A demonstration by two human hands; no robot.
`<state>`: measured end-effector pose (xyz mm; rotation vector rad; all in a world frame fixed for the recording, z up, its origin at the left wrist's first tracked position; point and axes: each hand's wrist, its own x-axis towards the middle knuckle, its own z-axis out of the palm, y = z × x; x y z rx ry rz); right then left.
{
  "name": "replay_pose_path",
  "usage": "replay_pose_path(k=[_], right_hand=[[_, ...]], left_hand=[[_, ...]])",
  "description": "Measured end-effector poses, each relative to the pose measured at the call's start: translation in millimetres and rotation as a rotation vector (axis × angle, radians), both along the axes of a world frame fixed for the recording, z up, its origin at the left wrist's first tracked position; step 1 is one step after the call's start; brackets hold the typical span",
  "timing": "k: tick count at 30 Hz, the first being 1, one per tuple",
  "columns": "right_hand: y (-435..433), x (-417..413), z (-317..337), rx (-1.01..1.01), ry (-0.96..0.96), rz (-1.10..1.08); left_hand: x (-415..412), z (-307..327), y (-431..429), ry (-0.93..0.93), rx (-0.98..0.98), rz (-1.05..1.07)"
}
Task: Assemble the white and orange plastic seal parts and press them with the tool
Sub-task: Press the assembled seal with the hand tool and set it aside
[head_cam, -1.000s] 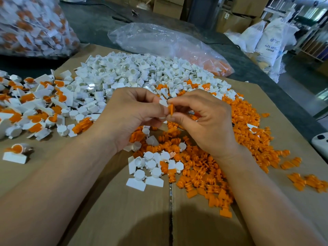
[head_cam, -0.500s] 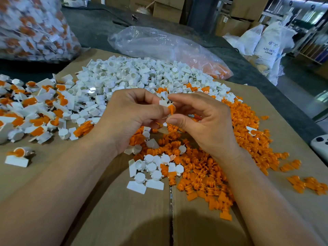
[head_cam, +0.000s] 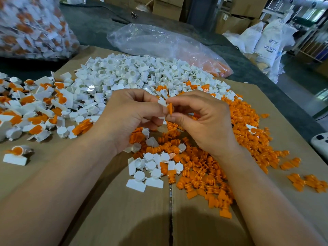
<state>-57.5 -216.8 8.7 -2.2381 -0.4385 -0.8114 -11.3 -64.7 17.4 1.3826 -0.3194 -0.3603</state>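
The white pile (head_cam: 133, 75) sits far, the orange pile (head_cam: 204, 171) near you. Above them your L hand (head_cam: 127, 118) pinches a white part (head_cam: 161, 102). Your R hand (head_cam: 204, 121) pinches an orange part (head_cam: 170, 108) just beside it. Joining step, I think. Next: push orange in straight.

Single view, head-worn, wide-angle. Faces forward and steeply down over the table (head_cam: 92, 29) from its near side. Close range: both forearms enter at the bottom corners, and the left hand (head_cam: 131, 118) and right hand (head_cam: 204, 121) meet just above frame centre. The cardboard sheet (head_cam: 124, 219) fills the lower frame. The top strip reaches stacked boxes (head_cam: 166, 8) and sacks (head_cam: 268, 45) beyond the table. Edges bow outward.
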Motion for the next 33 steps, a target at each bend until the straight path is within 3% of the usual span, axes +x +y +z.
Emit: replay_pose_path(k=[23, 29, 33], right_hand=[[5, -4, 4, -0.042, 0.050, -0.058], [-27, -4, 21, -0.033, 0.273, -0.437], [-54, -3, 24, -0.162, 0.496, -0.570]], left_hand=[[4, -1, 2, 0.045, 0.014, -0.004], [4, 0, 2, 0.063, -0.009, 0.032], [5, 0, 2, 0.060, -0.007, 0.035]])
